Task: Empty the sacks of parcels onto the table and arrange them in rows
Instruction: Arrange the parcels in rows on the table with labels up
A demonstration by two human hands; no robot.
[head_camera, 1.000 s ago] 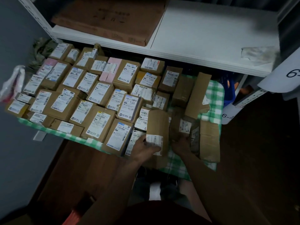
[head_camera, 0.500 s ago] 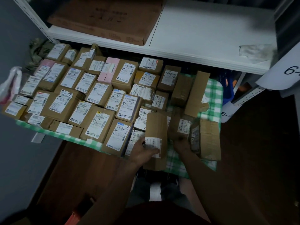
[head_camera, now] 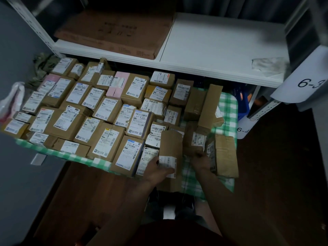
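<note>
Several labelled cardboard parcels lie in rows on a table with a green checked cloth (head_camera: pixel 228 107). My left hand (head_camera: pixel 158 170) grips a tall brown parcel (head_camera: pixel 171 148) by its white label, holding it upright at the table's front edge. My right hand (head_camera: pixel 201 161) holds the lower end of a smaller brown parcel (head_camera: pixel 194 141) just to the right. A taped box (head_camera: pixel 225 155) stands against that hand's right side. A long box (head_camera: pixel 209 107) leans behind them.
A white shelf (head_camera: pixel 221 47) hangs over the table's back, carrying a flat brown carton (head_camera: pixel 113 32). A white plastic bag (head_camera: pixel 12 100) hangs at the left edge. Blue crates (head_camera: pixel 242 100) sit beyond the table's right end. Dark wooden floor lies below.
Both hands stay on their parcels; the tall parcel in my left hand has shifted slightly. The camera tilted a little.
</note>
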